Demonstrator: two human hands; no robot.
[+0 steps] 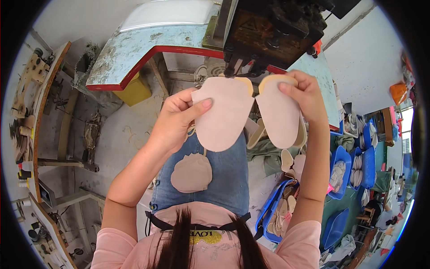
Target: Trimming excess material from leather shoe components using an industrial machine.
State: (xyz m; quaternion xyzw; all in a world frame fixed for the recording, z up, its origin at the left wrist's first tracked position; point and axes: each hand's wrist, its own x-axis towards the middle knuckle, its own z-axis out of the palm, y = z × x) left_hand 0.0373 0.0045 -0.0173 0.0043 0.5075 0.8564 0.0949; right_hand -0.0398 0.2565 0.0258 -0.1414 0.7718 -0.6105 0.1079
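My left hand (180, 117) pinches the left edge of a pale pink sole-shaped piece (225, 116), thumb on top. This piece has a yellow strip along its upper right edge. My right hand (307, 96) grips the top of a similar, narrower pale piece (281, 119), also yellow-edged. The two pieces come together at their inner edges, just below the machine head (273, 36); whether they are joined there I cannot tell. More pale pieces hang partly hidden behind the right one. On my lap rests a stack of rounded pale pieces (191, 174).
A worn light-blue worktable (152, 45) with a red edge spans the far side. A yellow bin (135, 91) stands beneath it. On the right are a blue basket of pale pieces (273, 210) and several blue trays (340, 168). Benches with machines (53, 112) line the left.
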